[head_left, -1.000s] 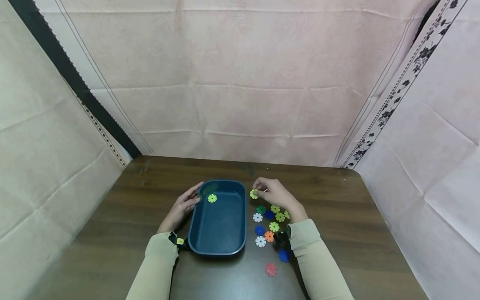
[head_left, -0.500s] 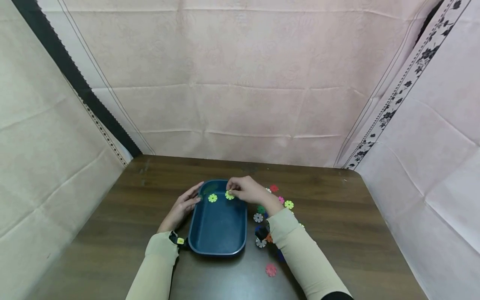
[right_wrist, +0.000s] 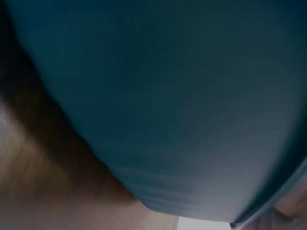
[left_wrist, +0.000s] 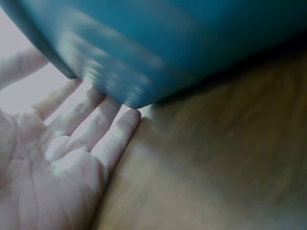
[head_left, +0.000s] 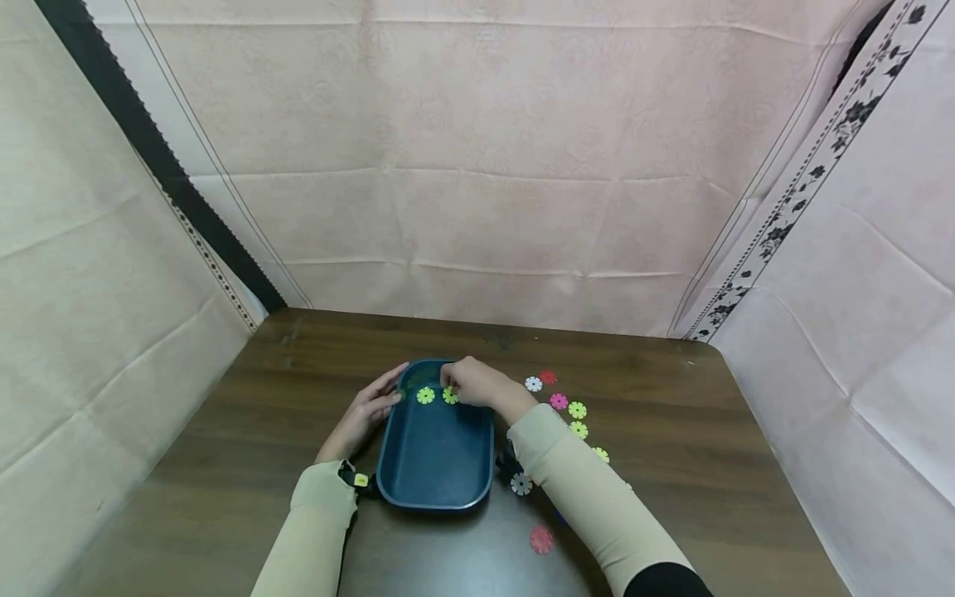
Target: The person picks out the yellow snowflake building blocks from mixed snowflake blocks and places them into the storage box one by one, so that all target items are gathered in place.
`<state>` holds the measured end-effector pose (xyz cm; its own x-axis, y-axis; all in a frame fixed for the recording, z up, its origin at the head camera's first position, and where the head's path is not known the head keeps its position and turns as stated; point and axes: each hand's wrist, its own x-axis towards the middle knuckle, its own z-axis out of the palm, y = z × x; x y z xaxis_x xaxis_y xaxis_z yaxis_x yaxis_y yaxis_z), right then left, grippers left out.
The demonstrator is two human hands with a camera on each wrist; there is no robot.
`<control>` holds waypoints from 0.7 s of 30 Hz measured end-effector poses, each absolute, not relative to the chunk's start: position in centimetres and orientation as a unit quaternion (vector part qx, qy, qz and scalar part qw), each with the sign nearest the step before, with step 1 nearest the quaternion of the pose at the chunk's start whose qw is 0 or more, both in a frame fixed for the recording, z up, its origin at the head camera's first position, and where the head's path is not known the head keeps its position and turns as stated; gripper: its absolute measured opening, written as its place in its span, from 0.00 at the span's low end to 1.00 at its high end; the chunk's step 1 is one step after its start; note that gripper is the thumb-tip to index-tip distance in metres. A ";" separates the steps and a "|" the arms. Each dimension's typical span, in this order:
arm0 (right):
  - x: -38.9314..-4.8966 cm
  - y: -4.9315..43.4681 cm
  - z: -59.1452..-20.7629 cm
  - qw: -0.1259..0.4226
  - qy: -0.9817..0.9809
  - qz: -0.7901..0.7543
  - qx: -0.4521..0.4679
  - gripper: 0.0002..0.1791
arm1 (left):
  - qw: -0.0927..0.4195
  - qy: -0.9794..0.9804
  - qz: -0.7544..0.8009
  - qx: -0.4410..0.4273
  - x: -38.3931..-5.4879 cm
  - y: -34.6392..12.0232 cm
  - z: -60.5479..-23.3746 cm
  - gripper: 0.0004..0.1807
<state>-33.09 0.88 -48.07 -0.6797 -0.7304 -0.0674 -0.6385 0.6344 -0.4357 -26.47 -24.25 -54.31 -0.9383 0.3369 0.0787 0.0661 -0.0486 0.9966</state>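
Observation:
A deep blue rectangular tray [head_left: 436, 464] stands on the brown table. My left hand [head_left: 366, 412] rests at its far left side; in the left wrist view its straight fingers [left_wrist: 108, 134] touch the tray's outer wall [left_wrist: 168, 52]. Over the far part of the tray, my right hand [head_left: 477, 386] pinches a yellow-green flower-shaped disc [head_left: 450, 396] low over the tray floor. A matching yellow-green disc [head_left: 425, 395] lies in the tray, left of it. The right wrist view is mostly filled by the tray's outer wall [right_wrist: 158, 105], which hides most of that hand.
Right of the tray, several flower discs lie scattered: a white one [head_left: 533, 384], a red one [head_left: 548, 377], a magenta one [head_left: 559, 401], yellow-green ones [head_left: 578, 410] and a pink-red one [head_left: 541, 540] nearer me. My right sleeve [head_left: 582, 489] covers others. Pale cloth [head_left: 485, 166] hangs around the table [head_left: 671, 414].
My right hand has carried a yellow-green disc from the table right of the tray, leftward over the rim, then lowered it beside the other disc. The left hand has stayed at the tray.

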 end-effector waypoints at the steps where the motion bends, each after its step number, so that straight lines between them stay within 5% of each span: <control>1: -33.1 0.8 -48.1 0.116 0.898 -0.183 -0.382 0.11 | 0.096 0.682 0.710 0.147 -26.5 -24.3 -54.4 0.31; 21: -32.8 2.8 -46.9 0.017 0.859 -0.264 -0.439 0.10 | 0.094 0.681 0.713 0.140 -26.6 -24.3 -54.5 0.31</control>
